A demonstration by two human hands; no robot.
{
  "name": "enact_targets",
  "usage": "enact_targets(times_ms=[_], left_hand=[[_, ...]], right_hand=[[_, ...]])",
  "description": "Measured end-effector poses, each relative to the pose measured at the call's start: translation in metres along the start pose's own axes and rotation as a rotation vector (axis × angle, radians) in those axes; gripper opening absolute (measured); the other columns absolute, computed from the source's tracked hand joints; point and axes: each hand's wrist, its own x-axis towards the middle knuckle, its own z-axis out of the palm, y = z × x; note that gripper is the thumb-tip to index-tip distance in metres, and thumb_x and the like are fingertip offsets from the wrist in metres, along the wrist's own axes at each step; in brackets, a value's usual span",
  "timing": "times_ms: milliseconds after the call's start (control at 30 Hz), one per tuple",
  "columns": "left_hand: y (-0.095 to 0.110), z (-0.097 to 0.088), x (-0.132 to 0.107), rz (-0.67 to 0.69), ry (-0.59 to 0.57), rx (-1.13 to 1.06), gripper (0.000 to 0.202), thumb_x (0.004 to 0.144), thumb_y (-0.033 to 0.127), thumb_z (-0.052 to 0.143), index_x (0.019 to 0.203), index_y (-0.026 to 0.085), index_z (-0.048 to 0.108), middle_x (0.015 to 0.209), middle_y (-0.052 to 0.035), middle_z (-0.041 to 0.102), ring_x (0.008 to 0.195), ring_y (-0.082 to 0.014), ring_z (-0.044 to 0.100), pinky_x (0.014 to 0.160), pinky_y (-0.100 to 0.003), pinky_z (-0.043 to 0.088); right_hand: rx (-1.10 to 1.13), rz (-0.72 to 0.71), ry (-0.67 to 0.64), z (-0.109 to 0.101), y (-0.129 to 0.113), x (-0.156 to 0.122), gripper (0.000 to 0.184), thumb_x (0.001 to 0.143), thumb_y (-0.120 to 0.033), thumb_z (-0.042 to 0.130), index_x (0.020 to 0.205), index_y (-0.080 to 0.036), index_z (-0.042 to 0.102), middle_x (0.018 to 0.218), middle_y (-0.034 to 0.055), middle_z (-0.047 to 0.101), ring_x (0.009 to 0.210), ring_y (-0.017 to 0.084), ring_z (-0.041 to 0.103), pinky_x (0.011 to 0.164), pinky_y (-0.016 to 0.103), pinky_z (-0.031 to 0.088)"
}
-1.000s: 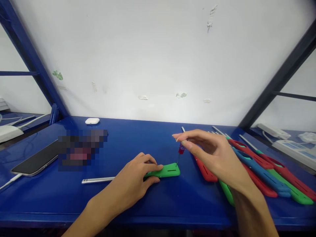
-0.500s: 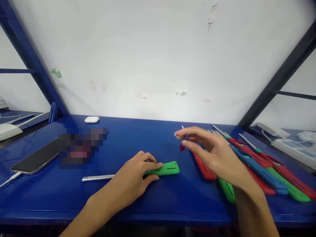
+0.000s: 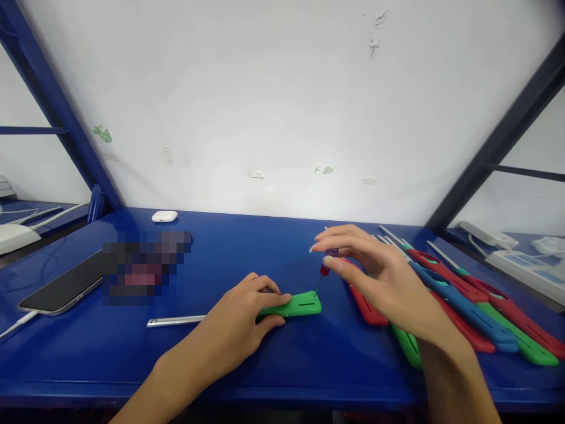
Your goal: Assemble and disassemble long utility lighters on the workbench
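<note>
A green-handled stick lighter lies flat on the blue table, its metal tube pointing left. My left hand is closed around its middle, hiding the trigger area; fingertips and thumb press on the two long sides. In my right hand is a small screwdriver with a red and purple handle, pinched between thumb and fingers. It stands nearly upright, leaning a little, and its thin tip meets the handle's far right corner.
Right of my hands lie several more stick lighters, among them a blue one and a red one. At the left are a phone on a white cable, a blurred patch and a white earbud case. A white wall rises behind.
The fingers of my right hand have shifted slightly around the screwdriver's handle, its tip staying at the same corner. My left hand and the lighter keep their place.
</note>
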Motion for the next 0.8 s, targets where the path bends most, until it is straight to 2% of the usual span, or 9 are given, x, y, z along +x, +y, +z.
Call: enact_targets(times_ms=[100,167,267,400,500,600,667,800], left_hand=[[-0.0002,0.0000,0.0006,0.003,0.005,0.002,0.037,0.099,0.013,0.070,0.129,0.032,0.075,0.121,-0.0025,0.070,0.110,-0.0236,0.066,0.100,-0.041,0.055],[0.0002,-0.0005,0.0006,0.008,0.001,0.001,0.036,0.099,0.014,0.070,0.130,0.032,0.075,0.121,-0.0025,0.070,0.110,-0.0236,0.066,0.100,-0.040,0.055],[0.0012,-0.0014,0.0004,0.007,-0.003,0.001,0.035,0.099,0.013,0.070,0.128,0.032,0.075,0.121,-0.0029,0.070,0.110,-0.0243,0.065,0.100,-0.042,0.054],[0.0020,-0.0017,0.0003,0.001,-0.008,-0.002,0.036,0.099,0.012,0.071,0.129,0.031,0.075,0.121,-0.0033,0.070,0.111,-0.0247,0.065,0.099,-0.042,0.054],[0.0011,-0.0012,0.0004,0.000,-0.007,-0.008,0.037,0.099,0.012,0.070,0.130,0.031,0.074,0.121,-0.0028,0.070,0.111,-0.0237,0.065,0.101,-0.041,0.053],[-0.0001,-0.0005,0.0003,-0.001,-0.005,-0.011,0.036,0.099,0.013,0.070,0.129,0.032,0.074,0.121,-0.0019,0.070,0.110,-0.0229,0.065,0.101,-0.040,0.053],[-0.0005,-0.0002,-0.0002,-0.003,-0.001,-0.011,0.036,0.099,0.012,0.071,0.129,0.032,0.075,0.121,-0.0017,0.070,0.110,-0.0229,0.065,0.101,-0.040,0.053],[-0.0008,-0.0002,-0.0013,-0.003,0.000,-0.011,0.037,0.098,0.012,0.071,0.128,0.032,0.075,0.120,-0.0014,0.070,0.110,-0.0226,0.065,0.100,-0.039,0.054]], right_hand=[[0.020,0.003,0.039,0.0005,-0.0002,0.0014,0.010,0.100,-0.040,0.069,0.101,-0.036,0.077,0.113,-0.0018,0.068,0.096,0.016,0.069,0.084,0.030,0.055],[0.024,0.022,0.056,-0.0003,0.0012,0.0020,0.012,0.102,-0.039,0.067,0.102,-0.035,0.078,0.109,-0.0011,0.071,0.089,0.016,0.069,0.080,0.031,0.056],[0.020,0.052,0.057,-0.0016,0.0042,0.0026,0.017,0.103,-0.039,0.064,0.113,-0.037,0.078,0.117,-0.0009,0.075,0.097,0.019,0.072,0.085,0.034,0.058],[0.038,0.053,0.057,-0.0003,0.0059,0.0028,0.019,0.105,-0.039,0.061,0.117,-0.039,0.076,0.121,-0.0024,0.075,0.108,0.020,0.071,0.090,0.033,0.058],[0.065,0.013,0.077,0.0016,0.0049,0.0024,0.011,0.101,-0.039,0.068,0.108,-0.034,0.075,0.124,-0.0012,0.070,0.107,0.019,0.069,0.092,0.032,0.057],[0.062,0.016,0.090,0.0017,0.0046,0.0026,0.006,0.097,-0.036,0.074,0.097,-0.031,0.074,0.111,-0.0010,0.070,0.092,0.016,0.070,0.083,0.030,0.057],[0.052,0.040,0.087,0.0010,0.0054,0.0030,0.006,0.099,-0.035,0.071,0.102,-0.032,0.075,0.108,-0.0017,0.072,0.090,0.016,0.071,0.081,0.030,0.057],[0.061,0.050,0.097,0.0013,0.0070,0.0031,0.015,0.102,-0.036,0.065,0.112,-0.031,0.075,0.116,0.0006,0.075,0.105,0.021,0.071,0.088,0.033,0.058]])
